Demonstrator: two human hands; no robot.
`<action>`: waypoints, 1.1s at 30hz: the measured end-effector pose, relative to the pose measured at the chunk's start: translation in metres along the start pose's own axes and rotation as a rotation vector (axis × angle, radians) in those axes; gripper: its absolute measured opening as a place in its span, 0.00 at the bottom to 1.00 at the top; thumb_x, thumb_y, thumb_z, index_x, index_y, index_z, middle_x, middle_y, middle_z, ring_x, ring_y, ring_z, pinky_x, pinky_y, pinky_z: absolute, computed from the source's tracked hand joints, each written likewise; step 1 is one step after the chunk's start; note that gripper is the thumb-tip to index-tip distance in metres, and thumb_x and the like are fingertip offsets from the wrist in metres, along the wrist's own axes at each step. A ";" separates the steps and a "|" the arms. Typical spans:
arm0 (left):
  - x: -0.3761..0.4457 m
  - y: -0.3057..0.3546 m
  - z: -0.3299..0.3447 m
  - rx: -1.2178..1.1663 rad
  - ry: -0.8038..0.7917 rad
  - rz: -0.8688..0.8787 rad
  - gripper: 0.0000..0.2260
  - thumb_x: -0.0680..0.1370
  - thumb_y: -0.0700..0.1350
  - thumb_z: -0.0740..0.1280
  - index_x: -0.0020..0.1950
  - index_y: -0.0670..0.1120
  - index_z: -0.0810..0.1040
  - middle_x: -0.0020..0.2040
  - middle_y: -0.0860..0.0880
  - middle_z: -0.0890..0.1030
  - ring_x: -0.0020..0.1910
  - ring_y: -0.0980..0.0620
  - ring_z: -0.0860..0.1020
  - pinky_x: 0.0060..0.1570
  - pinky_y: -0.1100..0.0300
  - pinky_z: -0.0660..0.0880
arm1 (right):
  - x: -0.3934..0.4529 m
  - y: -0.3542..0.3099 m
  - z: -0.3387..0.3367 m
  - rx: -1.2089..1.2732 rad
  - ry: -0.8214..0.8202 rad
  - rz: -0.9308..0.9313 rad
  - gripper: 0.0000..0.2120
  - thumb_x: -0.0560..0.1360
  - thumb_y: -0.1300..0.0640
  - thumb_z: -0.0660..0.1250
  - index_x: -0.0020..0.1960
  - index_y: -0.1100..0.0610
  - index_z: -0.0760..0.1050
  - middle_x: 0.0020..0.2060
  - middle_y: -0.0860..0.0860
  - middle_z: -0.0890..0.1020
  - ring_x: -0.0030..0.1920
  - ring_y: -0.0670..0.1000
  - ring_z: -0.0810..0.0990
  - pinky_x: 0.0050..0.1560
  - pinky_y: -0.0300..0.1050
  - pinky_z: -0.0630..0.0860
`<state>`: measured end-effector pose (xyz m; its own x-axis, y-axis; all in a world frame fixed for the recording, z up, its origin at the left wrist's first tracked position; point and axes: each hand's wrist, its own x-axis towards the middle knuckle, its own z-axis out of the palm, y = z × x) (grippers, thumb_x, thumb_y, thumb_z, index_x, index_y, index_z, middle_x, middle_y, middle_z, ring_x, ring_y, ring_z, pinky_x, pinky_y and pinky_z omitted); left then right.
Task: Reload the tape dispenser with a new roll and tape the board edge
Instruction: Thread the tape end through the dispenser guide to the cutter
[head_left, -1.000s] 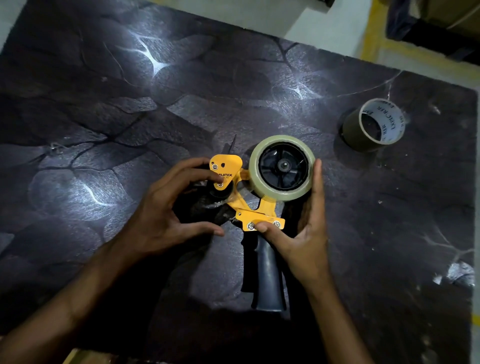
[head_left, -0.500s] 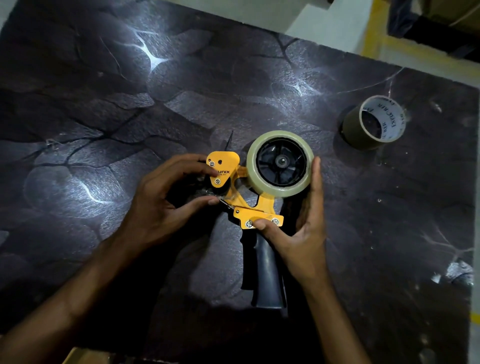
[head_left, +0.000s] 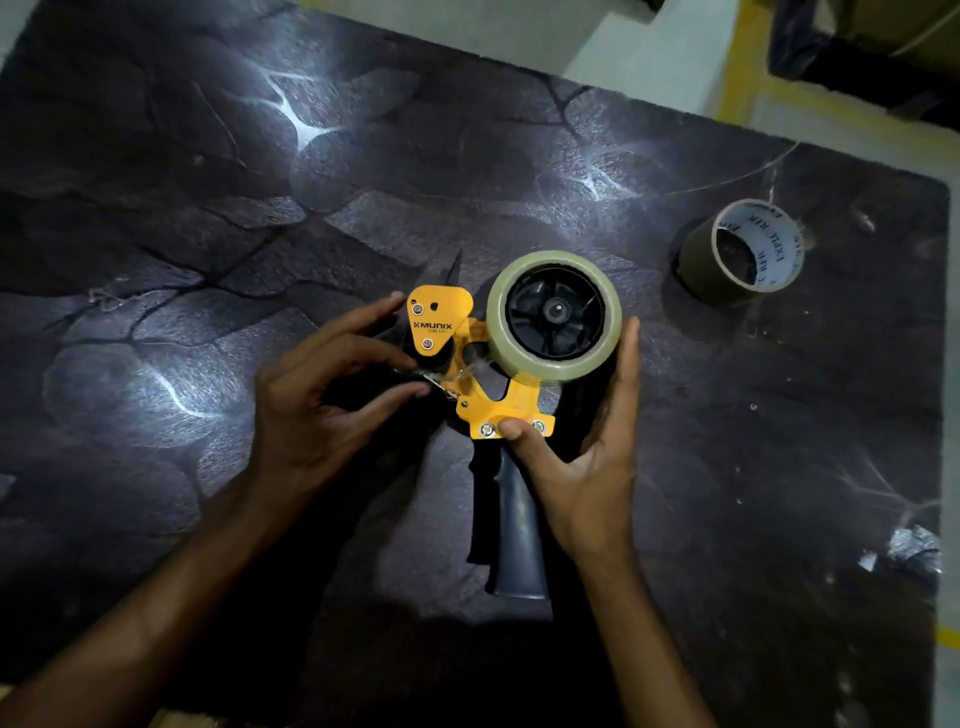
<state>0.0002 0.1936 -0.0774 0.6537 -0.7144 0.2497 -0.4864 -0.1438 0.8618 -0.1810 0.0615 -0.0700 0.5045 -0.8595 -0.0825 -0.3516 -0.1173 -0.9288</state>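
A yellow tape dispenser (head_left: 488, 402) with a dark handle lies flat on the dark patterned board (head_left: 260, 208). A full roll of clear tape (head_left: 555, 314) sits on its black hub. My right hand (head_left: 582, 457) holds the dispenser, thumb on the yellow frame by the screws and fingers curved around the roll's right side. My left hand (head_left: 332, 395) is at the front of the dispenser, thumb and fingers pinching a clear strip of tape near the roller. An almost empty tape core (head_left: 743, 254) stands at the right of the board.
The board's far and right edges border a pale floor with a yellow line (head_left: 732, 62). A crumpled scrap of tape (head_left: 909, 545) lies near the right edge. A dark box (head_left: 872, 47) sits beyond the top right corner.
My left fingers have shifted at the dispenser's front and now pinch the clear tape end by the roller. My right hand keeps the same grip.
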 end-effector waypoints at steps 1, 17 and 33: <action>0.001 -0.003 0.002 -0.028 0.014 -0.020 0.11 0.71 0.36 0.82 0.49 0.38 0.85 0.69 0.38 0.82 0.69 0.46 0.83 0.67 0.41 0.81 | 0.001 -0.001 0.002 -0.001 0.013 0.008 0.59 0.66 0.31 0.76 0.85 0.50 0.49 0.85 0.49 0.57 0.85 0.47 0.54 0.84 0.59 0.57; 0.056 -0.019 -0.029 -0.434 -0.368 -0.161 0.06 0.73 0.29 0.73 0.42 0.37 0.79 0.73 0.49 0.80 0.73 0.44 0.80 0.68 0.55 0.79 | 0.028 -0.009 0.011 0.021 0.060 0.056 0.58 0.67 0.35 0.76 0.86 0.50 0.49 0.85 0.46 0.57 0.85 0.44 0.51 0.85 0.56 0.54; 0.072 -0.014 -0.032 0.039 -0.317 0.131 0.22 0.73 0.51 0.81 0.65 0.47 0.84 0.67 0.45 0.80 0.65 0.51 0.81 0.67 0.56 0.76 | 0.026 -0.013 0.016 0.024 0.093 0.082 0.57 0.67 0.29 0.74 0.86 0.50 0.51 0.85 0.46 0.57 0.85 0.46 0.52 0.85 0.58 0.54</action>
<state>0.0724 0.1662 -0.0571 0.3747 -0.9049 0.2020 -0.5796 -0.0586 0.8128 -0.1506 0.0484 -0.0659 0.3995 -0.9081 -0.1256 -0.3686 -0.0338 -0.9290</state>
